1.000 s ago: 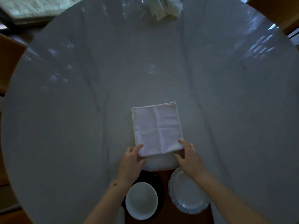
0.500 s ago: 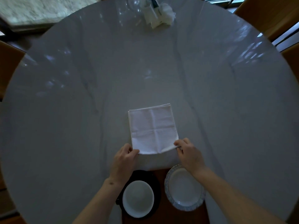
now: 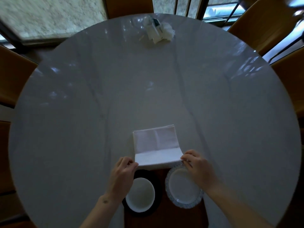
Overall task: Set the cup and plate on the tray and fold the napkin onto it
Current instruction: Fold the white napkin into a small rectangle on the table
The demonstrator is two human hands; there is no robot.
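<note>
A white folded napkin [image 3: 155, 142] lies on the round grey table [image 3: 82, 129], its near edge raised off the surface. My left hand [image 3: 122, 173] pinches the napkin's near left corner and my right hand [image 3: 198, 165] pinches its near right corner. Just below them a dark wooden tray [image 3: 162, 216] sits at the table's front edge. On it stand a white cup [image 3: 140, 195], set on a black saucer [image 3: 157, 181], and to the right a white plate [image 3: 183, 189] with a patterned rim. My right wrist covers part of the plate.
A crumpled bundle of white paper with a small dark object [image 3: 158, 31] lies at the table's far edge. Wooden chairs [image 3: 266, 23] ring the table at the left, far side and right. Windows [image 3: 49, 17] run behind.
Both hands have lifted the napkin's near edge and drawn it towards me, over the tray's far end. The camera has tilted up, bringing chairs and windows into view.
</note>
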